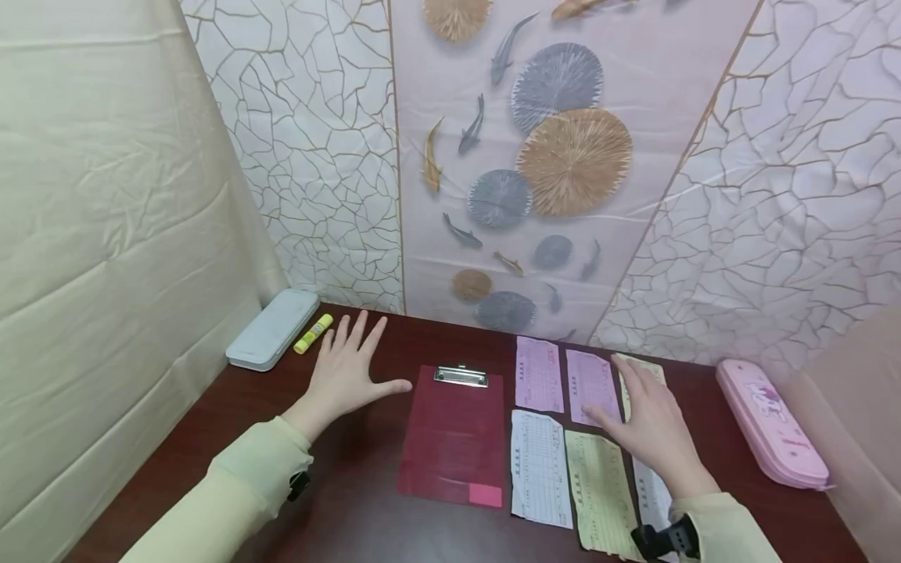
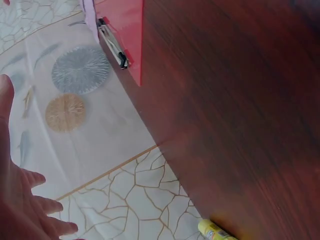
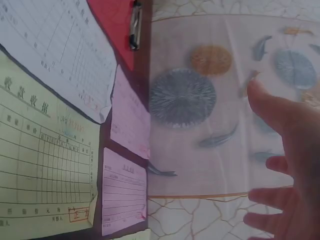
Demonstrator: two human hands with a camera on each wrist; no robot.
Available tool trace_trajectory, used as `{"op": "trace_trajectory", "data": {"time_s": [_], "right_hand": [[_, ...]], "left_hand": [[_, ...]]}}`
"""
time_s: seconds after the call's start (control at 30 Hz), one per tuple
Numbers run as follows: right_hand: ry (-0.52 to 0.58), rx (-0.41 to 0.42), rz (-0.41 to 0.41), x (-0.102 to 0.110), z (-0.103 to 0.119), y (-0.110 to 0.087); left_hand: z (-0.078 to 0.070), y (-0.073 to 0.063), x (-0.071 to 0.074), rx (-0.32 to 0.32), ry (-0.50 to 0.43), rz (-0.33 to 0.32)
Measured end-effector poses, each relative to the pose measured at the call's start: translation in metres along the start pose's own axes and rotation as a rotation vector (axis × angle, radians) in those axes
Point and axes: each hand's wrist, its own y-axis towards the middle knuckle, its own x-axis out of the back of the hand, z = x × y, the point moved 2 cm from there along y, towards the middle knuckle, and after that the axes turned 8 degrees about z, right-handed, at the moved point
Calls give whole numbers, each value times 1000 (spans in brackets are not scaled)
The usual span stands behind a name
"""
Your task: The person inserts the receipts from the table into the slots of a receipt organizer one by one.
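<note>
My left hand (image 1: 343,374) is spread above the table between a yellow glue stick (image 1: 313,334) and a red clipboard (image 1: 454,438) with a metal clip at its top. Its fingers are straight, thumb toward the clipboard, and it holds nothing. Over the paper receipt slips on the right hovers my right hand (image 1: 651,426), fingers extended and nothing in its grasp. Two pink slips (image 1: 538,374) lie in the far row beside a yellowish one partly hidden by that hand. Nearer are a white slip (image 1: 540,469), a yellow slip (image 1: 601,493) and another white slip (image 1: 651,496), partly covered.
A pale blue-white case (image 1: 273,328) lies at the table's back left corner. On the right side sits a pink pencil case (image 1: 773,422). A patterned cloth backdrop (image 1: 450,258) borders the table's far edge, with a beige curtain (image 1: 127,234) on the left.
</note>
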Motion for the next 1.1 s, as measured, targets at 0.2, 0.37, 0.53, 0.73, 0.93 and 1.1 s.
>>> {"op": "trace_trajectory", "data": {"time_s": [0.2,0.37,0.53,0.73,0.93,1.1], "right_hand": [[35,-27,46,-8,-7,21],[77,-51,111,-21,-10,36],[152,-58,156,-39,-11,45],[144,-53,160,-52,-12,61],[154,-61,207,-62,-12,84],[156,-34,217,-72,-10,99]], "left_hand": [[-7,17,-6,-52,12,3],[-13,27,-14,-54,-21,34],[-19,31,-27,-65,-59,71],[-26,45,-38,-94,-84,103],[-40,66,-46,-200,-202,171],[-52,80,-62,-258,-276,231]]}}
